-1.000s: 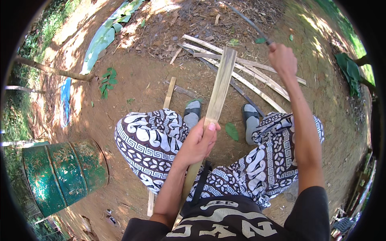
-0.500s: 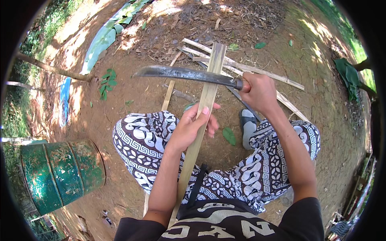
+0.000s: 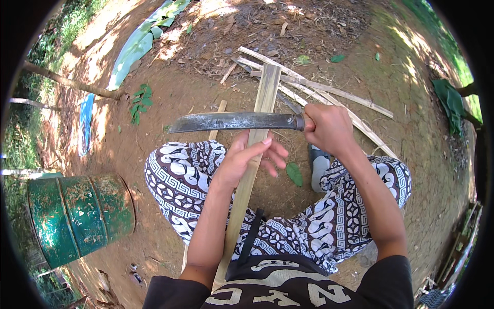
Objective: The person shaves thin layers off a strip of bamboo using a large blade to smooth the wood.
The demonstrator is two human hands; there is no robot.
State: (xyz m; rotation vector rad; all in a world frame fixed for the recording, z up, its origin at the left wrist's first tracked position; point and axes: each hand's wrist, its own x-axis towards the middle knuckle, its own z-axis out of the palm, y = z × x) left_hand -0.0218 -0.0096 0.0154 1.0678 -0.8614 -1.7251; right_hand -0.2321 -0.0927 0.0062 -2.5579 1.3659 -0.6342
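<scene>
A long, flat strip of wood or bamboo runs from beside my waist up and away over my lap. My left hand closes on it near the middle, thumb on top and fingers beneath. In my right hand is the short wooden handle of a machete. Its dark, scuffed blade lies crosswise over the strip, just beyond my left thumb, with the tip to the left. I cannot tell whether the blade touches the strip.
Several pale split strips lie on the dirt beyond my right hand. A rusty green drum is at the left. Further off are a long green leaf, a blue sheet and a thin trunk.
My right hand has drawn the machete nearer along the strip, toward my left hand. The blade now shows more of its broad side. The strip's far end has shifted slightly nearer.
</scene>
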